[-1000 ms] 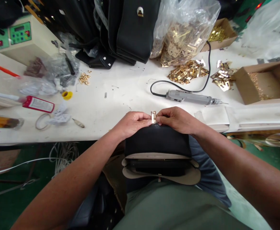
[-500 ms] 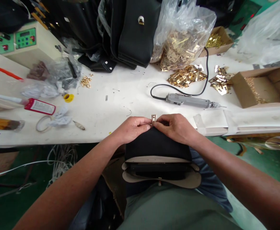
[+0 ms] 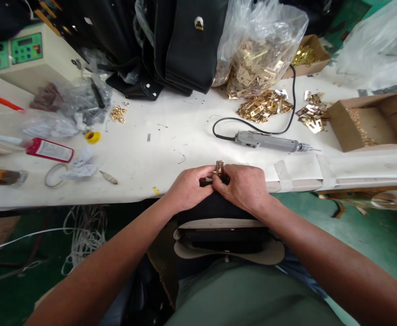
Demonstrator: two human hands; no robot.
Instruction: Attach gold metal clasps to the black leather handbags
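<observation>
A black handbag (image 3: 215,209) with a pale lining lies open across my lap, its flap reaching up to the table edge. At the flap's end stands a small gold metal clasp plate (image 3: 220,168). My right hand (image 3: 246,183) pinches this plate between thumb and bent fingers. From the other side, my left hand (image 3: 192,186) is closed on the flap edge beside the plate, fingers behind and thumb in front. Where the plate meets the flap is partly hidden by my fingers.
A grey electric screwdriver (image 3: 266,141) with a black cord lies beyond my right hand. Behind it are loose gold plates (image 3: 264,106), a plastic bag of plates (image 3: 256,63) and a cardboard box (image 3: 346,129). Black bags (image 3: 191,50) stand at the back; a red-labelled bottle (image 3: 50,149) lies left.
My left hand has opened wider between thumb and fingers around the flap edge. My right hand has turned inward over the plate, and the view has shifted slightly.
</observation>
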